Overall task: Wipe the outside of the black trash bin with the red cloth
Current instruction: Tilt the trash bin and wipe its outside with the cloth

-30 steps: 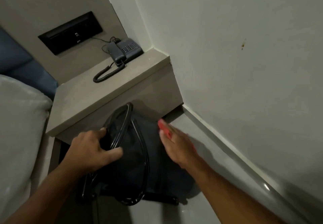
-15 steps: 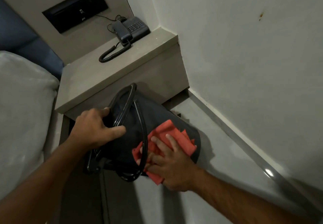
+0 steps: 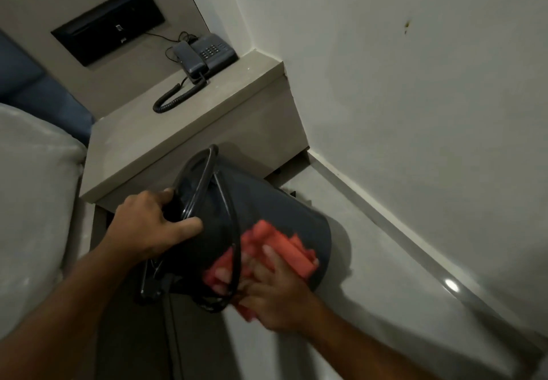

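The black trash bin [image 3: 261, 210] is tilted on its side above the floor, its open rim toward me and its base pointing to the right. My left hand [image 3: 148, 225] grips the rim at the bin's left, thumb along the outer wall. My right hand [image 3: 272, 287] presses the crumpled red cloth [image 3: 284, 249] flat against the bin's outer wall near the lower right. A thin black hoop from the rim crosses in front of the cloth and my fingers. The right hand is motion-blurred.
A beige bedside shelf [image 3: 166, 148] stands right behind the bin, with a dark corded phone [image 3: 204, 53] on it. A white wall [image 3: 415, 98] and its skirting run along the right. A pale pillow [image 3: 32, 196] lies at the left. Grey floor [image 3: 370, 276] spreads below.
My right hand has slid the red cloth down from the bin's far side to its lower wall and keeps rubbing there. The left hand still holds the rim; the bin is tilted further.
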Motion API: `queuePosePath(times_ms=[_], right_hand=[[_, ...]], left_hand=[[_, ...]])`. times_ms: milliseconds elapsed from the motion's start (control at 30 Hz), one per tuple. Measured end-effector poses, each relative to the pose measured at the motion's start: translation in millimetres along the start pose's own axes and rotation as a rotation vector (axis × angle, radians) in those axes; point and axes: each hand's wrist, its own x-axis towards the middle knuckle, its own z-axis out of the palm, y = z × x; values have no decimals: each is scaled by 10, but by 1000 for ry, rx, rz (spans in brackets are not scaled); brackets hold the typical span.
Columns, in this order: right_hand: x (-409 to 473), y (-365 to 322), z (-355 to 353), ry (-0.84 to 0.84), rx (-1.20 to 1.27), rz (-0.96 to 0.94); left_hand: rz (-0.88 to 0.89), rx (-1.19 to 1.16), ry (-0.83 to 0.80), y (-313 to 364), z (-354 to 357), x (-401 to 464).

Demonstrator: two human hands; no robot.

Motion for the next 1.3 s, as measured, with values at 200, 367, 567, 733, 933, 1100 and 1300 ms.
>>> queuePosePath(times_ms=[200,367,567,733,933,1100,1300], right_hand=[[-314,114,4,-7,288,783],[1143,705,-408,24,716,1162],[1315,616,-388,116,835,883],[306,1082,152,-409,837,1344],[457,884,-164,-190,788,1370],[935,313,-615,278,985,962],[-555,-326,-63,107,371,853]], left_hand=[[64,-23,-65,28,-13,100],[139,-41,-42,-23,17,19],[81,-102,-42,-325,22,-271],[46,-149,-58,-388,-6,-426],[131,18,-10,32,-41,-294],[182,120,-50,232,-35,-284],[65,45,2,22,-17,-292]])
